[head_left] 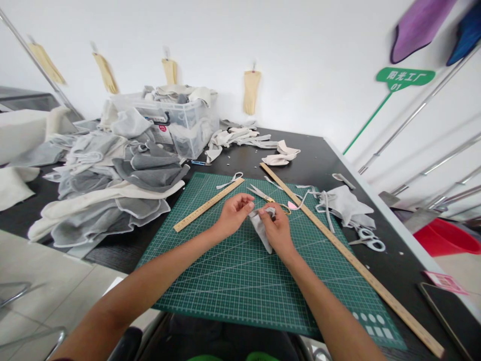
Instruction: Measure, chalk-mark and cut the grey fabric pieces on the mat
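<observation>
Both my hands meet over the green cutting mat [240, 281]. My right hand [277, 226] is closed on a small grey fabric piece [262, 230] that hangs down below its fingers. My left hand [235, 213] is curled, its fingertips pinched together beside the top of the same piece; I cannot make out what they pinch. Scissors with yellow handles [267, 197] lie on the mat just beyond my fingers. A short wooden ruler [208, 204] lies to the left of my left hand.
A long wooden ruler [338, 250] runs diagonally along the mat's right side. White-handled scissors [370, 241] and grey scraps [345, 203] lie right of it. A heap of grey and cream fabric [112, 185] and a clear plastic bin [180, 125] stand at the left. A red basin [445, 238] sits off the table's right edge.
</observation>
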`<move>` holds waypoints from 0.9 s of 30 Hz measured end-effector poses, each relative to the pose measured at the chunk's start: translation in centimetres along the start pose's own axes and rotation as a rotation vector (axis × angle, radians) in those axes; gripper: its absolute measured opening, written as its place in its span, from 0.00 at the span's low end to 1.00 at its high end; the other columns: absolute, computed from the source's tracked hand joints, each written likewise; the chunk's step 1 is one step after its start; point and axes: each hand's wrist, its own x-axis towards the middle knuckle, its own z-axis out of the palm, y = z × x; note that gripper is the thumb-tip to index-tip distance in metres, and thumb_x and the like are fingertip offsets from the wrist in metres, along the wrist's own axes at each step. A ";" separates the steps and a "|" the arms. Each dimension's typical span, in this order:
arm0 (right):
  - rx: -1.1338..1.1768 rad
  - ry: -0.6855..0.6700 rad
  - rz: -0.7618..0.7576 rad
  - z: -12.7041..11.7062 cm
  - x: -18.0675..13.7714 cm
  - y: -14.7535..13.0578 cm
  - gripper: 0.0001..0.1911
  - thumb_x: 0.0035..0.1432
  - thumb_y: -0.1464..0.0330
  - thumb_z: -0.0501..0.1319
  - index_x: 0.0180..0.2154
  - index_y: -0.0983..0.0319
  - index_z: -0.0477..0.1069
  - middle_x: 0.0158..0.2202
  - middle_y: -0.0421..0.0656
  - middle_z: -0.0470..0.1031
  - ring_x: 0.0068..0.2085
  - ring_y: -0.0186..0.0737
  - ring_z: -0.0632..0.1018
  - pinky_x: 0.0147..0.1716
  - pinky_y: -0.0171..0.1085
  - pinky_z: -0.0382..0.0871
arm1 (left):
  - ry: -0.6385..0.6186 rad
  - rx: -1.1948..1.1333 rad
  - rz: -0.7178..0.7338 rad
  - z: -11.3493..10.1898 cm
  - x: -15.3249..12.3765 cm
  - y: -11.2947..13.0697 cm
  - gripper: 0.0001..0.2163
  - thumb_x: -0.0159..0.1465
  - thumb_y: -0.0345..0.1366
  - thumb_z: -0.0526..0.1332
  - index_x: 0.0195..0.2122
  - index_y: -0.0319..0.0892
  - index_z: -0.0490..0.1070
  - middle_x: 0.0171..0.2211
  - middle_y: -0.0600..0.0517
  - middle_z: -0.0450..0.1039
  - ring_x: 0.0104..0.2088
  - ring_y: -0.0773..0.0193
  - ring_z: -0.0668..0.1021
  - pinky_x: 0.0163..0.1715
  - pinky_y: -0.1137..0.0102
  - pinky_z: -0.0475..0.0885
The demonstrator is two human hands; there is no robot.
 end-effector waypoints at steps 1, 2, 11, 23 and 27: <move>0.001 0.009 -0.005 -0.1 0.0 0.0 0.10 0.64 0.59 0.60 0.35 0.59 0.70 0.28 0.37 0.69 0.29 0.37 0.69 0.29 0.36 0.62 | 0.011 0.111 0.094 0.0 -0.2 0.2 0.13 0.64 0.44 0.64 0.44 0.42 0.73 0.37 0.50 0.73 0.33 0.65 0.74 0.33 0.69 0.71; 0.000 0.017 -0.010 -0.1 0.1 0.0 0.10 0.64 0.60 0.60 0.35 0.59 0.70 0.28 0.37 0.69 0.30 0.38 0.69 0.30 0.36 0.62 | 0.014 0.239 0.194 0.0 -0.4 0.5 0.12 0.64 0.43 0.65 0.43 0.42 0.73 0.41 0.48 0.73 0.38 0.62 0.75 0.39 0.66 0.72; 0.026 0.042 -0.008 0.3 -0.3 -0.3 0.09 0.66 0.60 0.59 0.36 0.59 0.69 0.31 0.38 0.71 0.32 0.38 0.71 0.33 0.36 0.65 | 0.009 0.820 0.440 0.4 -1.4 1.0 0.06 0.59 0.33 0.68 0.38 0.46 0.76 0.56 0.47 0.68 0.57 0.51 0.68 0.58 0.54 0.66; 0.016 0.035 0.012 0.5 -0.6 -0.4 0.10 0.65 0.59 0.59 0.36 0.58 0.69 0.29 0.37 0.69 0.29 0.37 0.69 0.30 0.35 0.64 | -0.112 0.783 0.397 0.2 -1.4 1.3 0.05 0.58 0.33 0.68 0.37 0.45 0.79 0.63 0.48 0.64 0.62 0.48 0.65 0.61 0.49 0.63; 0.001 0.053 0.003 0.5 -0.6 -0.3 0.10 0.65 0.59 0.60 0.35 0.58 0.70 0.29 0.37 0.69 0.29 0.37 0.69 0.29 0.35 0.62 | -0.132 0.610 0.311 0.0 -0.8 0.6 0.03 0.63 0.35 0.66 0.32 0.45 0.79 0.57 0.48 0.71 0.59 0.51 0.68 0.60 0.52 0.64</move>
